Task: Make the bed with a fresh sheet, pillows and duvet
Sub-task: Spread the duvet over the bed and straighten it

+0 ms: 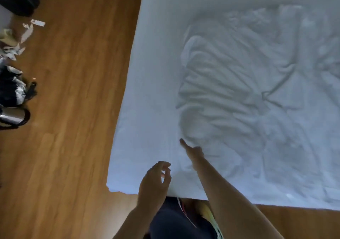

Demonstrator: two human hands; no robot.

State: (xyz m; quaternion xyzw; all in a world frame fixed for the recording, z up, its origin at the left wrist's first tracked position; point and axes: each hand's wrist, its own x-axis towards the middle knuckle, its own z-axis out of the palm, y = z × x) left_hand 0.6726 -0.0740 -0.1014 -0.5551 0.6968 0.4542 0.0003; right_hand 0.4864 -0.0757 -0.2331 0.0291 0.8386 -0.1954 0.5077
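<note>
While the person stands at the near edge of the bed, a white sheet (152, 95) lies spread flat over the mattress, its left edge hanging beside the wooden floor (73, 110). On top of it, toward the middle and right, sits a crumpled white duvet (239, 91), full of folds and creases (blurred, so its edges are hard to trace). The right hand (193, 151) reaches forward over the sheet to the duvet's near left corner, one finger sticking out straight, the rest curled in at the fabric; whether they actually grasp cloth cannot be told. The left hand (156, 179) hovers over the sheet's near edge, fingers loosely curled, thumb close to the fingertips, holding nothing visible. Dark clothing (174, 220) shows at the bottom between the arms. Far left on the floor: scattered paper scraps (24, 32), a dark bag (12, 87), a shiny metal object (12, 116).
</note>
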